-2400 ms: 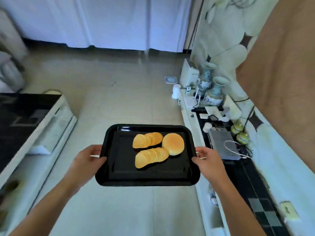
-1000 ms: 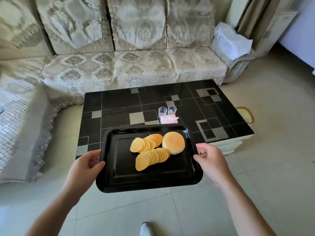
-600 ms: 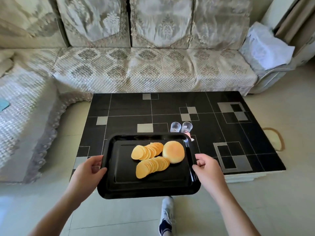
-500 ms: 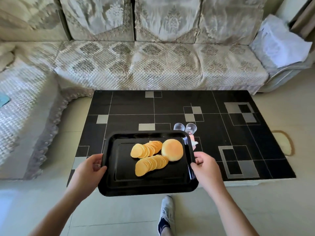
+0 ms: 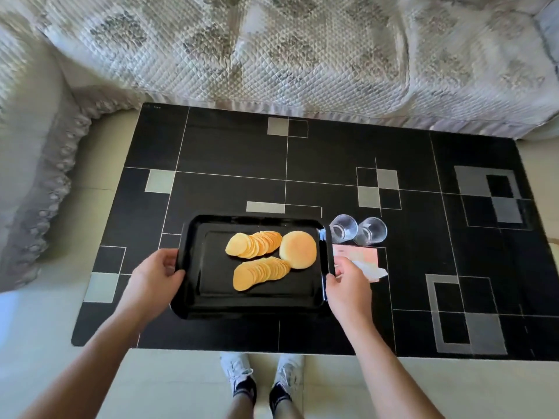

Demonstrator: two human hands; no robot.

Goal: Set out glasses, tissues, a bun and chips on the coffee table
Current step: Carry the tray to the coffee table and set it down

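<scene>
1. Left hand (image 5: 154, 275) clenched on left rim of black tray (image 5: 211, 285); thumb on top of rim, fingers under it.
2. Right hand (image 5: 348, 285) clenched on right rim of the tray, same style of grip.
3. Tray sits over the near-middle part of the black patterned counter (image 5: 302, 164); can't tell if it's touching the surface or held just above.
4. On tray: bun (image 5: 298, 249) at right side, two fanned rows of chips (image 5: 260, 257) to its left, one row behind the other; front row touches the bun.
5. Two clear glasses (image 5: 357, 230) side by side on the counter, just beside the tray's far right corner, touching each other.
6. Pink tissue pack (image 5: 360, 257) on the counter right in front of the glasses, white tissue sticking out; partly hidden by right hand.
7. Quilted sofa (image 5: 302, 55) along the counter's far edge.
8. Person's shoes (image 5: 263, 379) on the floor at the counter's near edge.
</scene>
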